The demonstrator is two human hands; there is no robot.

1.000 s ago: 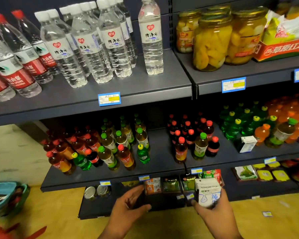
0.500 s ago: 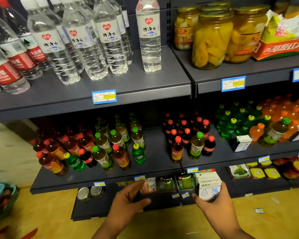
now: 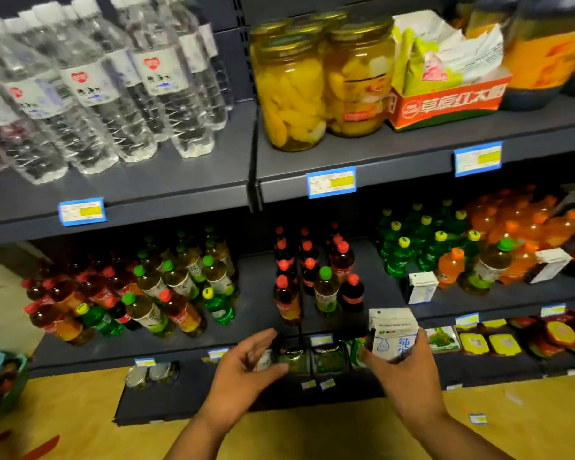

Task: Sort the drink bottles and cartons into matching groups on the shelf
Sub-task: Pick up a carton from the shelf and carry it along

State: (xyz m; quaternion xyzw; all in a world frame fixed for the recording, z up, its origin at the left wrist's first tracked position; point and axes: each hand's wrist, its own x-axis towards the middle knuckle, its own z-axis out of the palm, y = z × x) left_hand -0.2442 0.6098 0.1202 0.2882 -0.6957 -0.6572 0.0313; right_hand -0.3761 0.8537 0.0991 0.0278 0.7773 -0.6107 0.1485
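My right hand [image 3: 409,376] grips a white milk carton [image 3: 393,333] with blue print, held upright in front of the middle shelf's [image 3: 256,330] front edge. My left hand [image 3: 243,366] hovers beside it with relaxed fingers, holding nothing. On the middle shelf stand mixed drink bottles: red-capped dark colas [image 3: 351,293], green-capped teas [image 3: 326,290], green soda bottles [image 3: 395,260] and orange soda bottles [image 3: 450,267]. A second white carton [image 3: 420,287] stands by the green sodas, and a third white carton [image 3: 550,263] lies further right.
Water bottles [image 3: 113,91] and fruit jars [image 3: 292,91] fill the top shelf. Snack packets [image 3: 326,358] line the bottom shelf below my hands. A teal basket [image 3: 0,376] sits on the yellow floor at far left.
The view has swung to the right and the shelf looks closer. My right hand has lifted the carton slightly toward the middle shelf. My left hand stays beside it, fingers a little more spread.
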